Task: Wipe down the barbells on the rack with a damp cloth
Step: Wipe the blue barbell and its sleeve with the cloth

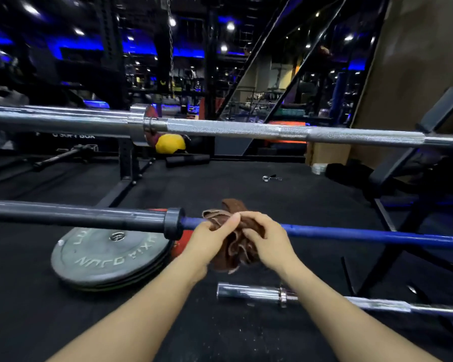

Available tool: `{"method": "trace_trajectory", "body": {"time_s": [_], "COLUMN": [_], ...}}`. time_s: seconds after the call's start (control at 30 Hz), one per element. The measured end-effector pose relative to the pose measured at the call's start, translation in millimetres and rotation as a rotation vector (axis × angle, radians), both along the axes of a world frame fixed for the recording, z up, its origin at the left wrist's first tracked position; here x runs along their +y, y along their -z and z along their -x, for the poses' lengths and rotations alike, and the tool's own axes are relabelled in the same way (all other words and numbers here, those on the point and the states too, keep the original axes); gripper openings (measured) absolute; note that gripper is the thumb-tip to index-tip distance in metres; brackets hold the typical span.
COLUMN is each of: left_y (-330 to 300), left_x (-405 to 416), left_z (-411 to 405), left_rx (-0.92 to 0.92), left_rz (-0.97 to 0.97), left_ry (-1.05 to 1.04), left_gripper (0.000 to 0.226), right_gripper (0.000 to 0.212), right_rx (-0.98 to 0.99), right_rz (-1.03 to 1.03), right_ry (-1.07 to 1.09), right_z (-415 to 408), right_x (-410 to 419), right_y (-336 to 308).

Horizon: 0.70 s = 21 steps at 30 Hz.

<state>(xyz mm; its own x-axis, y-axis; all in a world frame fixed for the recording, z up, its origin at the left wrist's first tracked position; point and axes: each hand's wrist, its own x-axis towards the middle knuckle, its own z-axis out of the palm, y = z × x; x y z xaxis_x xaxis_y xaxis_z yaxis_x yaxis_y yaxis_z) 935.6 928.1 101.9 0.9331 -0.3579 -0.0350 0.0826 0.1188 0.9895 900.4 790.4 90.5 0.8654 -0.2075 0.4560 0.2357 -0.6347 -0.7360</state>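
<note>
Right now, both hands are bunched on one cloth at the blue barbell.

Left hand: the left hand (211, 234) has its fingers curled into the brown cloth (233, 236), thumb laid along the top of the wad, gripping it from the left side.

Right hand: the right hand (266, 237) grips the same wad from the right, fingers curled in toward the left hand; the two hands are close together with the cloth between them.

Cloth: crumpled, partly wrapped over the blue barbell (364, 235), with a flap standing up just beyond the fingers and a loose tail hanging below the palms (whether it is damp cannot be told).

Blue barbell: runs across under both hands; its blue shaft goes off to the right of the right hand, and its dark collar and sleeve (76, 214) lie just left of the left hand.

Chrome barbell: the knurled chrome barbell (233, 129) lies crosswise well beyond the hands and higher, resting on the black rack (429, 121) at the right.

Floor bar: a third chrome bar (280, 295) lies on the black floor (63, 322) below the right forearm, nearer than the hands.

Weight plates: a stack of grey weight plates (107, 257) lies flat on the floor left of the left wrist, below the dark sleeve.

Spring collar: a small spring collar (271, 178) lies on the floor beyond the right hand.

Yellow ball: a yellow ball (171, 143) sits far beyond the left hand, under the chrome barbell.
</note>
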Motion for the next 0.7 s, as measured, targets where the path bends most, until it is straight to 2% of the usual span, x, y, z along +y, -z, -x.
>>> {"method": "trace_trajectory", "body": {"time_s": [0.03,0.13,0.33,0.53,0.6,0.67,0.7], "left_y": [-1,3,23,60,76,89,93], "left_x": [-8,-30,-57,-72,-70,-66,-66], "left_z": [7,22,49,72,75,76,78], "left_rx": [0.065,0.136,0.218,0.353,0.291,0.117,-0.011], "left_rz": [0.106,0.231,0.350,0.306,0.117,-0.403,-0.655], "left_ry": [-0.011,-0.132,-0.178,-0.171,-0.214,-0.220,-0.270], "left_gripper": [0.027,0.009,0.025,0.023,0.015,0.050,0.060], "right_gripper": [0.037,0.046,0.042,0.027,0.022,0.017,0.015], "right_rx": [0.001,0.050,0.049,0.156,0.176,0.203,0.213], "right_rz": [-0.074,-0.363,-0.939,-1.017,-1.057,-1.074,-1.076], "right_ry": [-0.042,-0.173,-0.117,0.009,0.026,0.054,0.071], "right_z": [5,27,69,97,103,106,106], "right_x": [-5,-21,-59,-78,-81,-84,-85], "right_y": [-2,-3,21,46,56,63,66]}}
